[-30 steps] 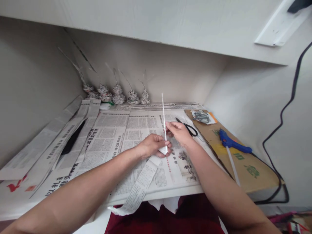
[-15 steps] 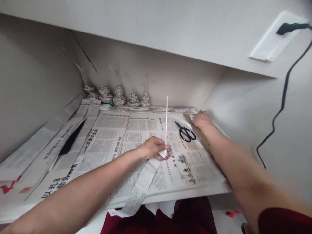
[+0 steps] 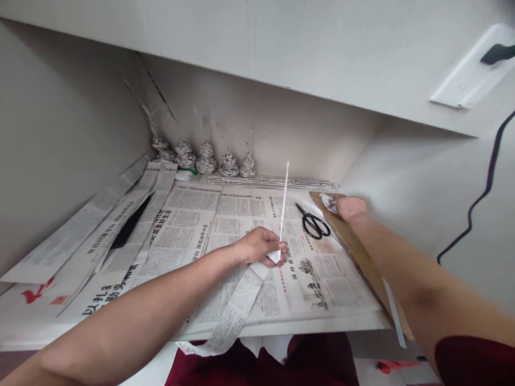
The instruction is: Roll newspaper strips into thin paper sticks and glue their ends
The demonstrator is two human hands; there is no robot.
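My left hand (image 3: 263, 246) is closed in a pinch on a newspaper strip (image 3: 239, 300). The strip's upper part is rolled into a thin paper tube (image 3: 284, 203) that points up, while its flat tail hangs over the table's front edge. At the far right, my right hand (image 3: 351, 207) has its fingers closed at a small whitish crumpled thing (image 3: 330, 202) on a long brown cardboard piece (image 3: 362, 252). Its fingertips are partly hidden. Black-handled scissors (image 3: 316, 225) lie between the two hands on the spread newspaper (image 3: 237, 220).
Several woven paper gourd shapes (image 3: 206, 160) stand along the back wall beside thin paper sticks (image 3: 277, 183). Cut newspaper strips (image 3: 80, 230) and a flat black object (image 3: 132, 222) lie at left. A shelf panel (image 3: 257, 43) overhangs; a black cable (image 3: 478, 198) hangs at right.
My right hand has drawn back slightly toward me, and more of the whitish thing and the cardboard shows. My left hand keeps its pinch on the strip. The view has shifted a little.
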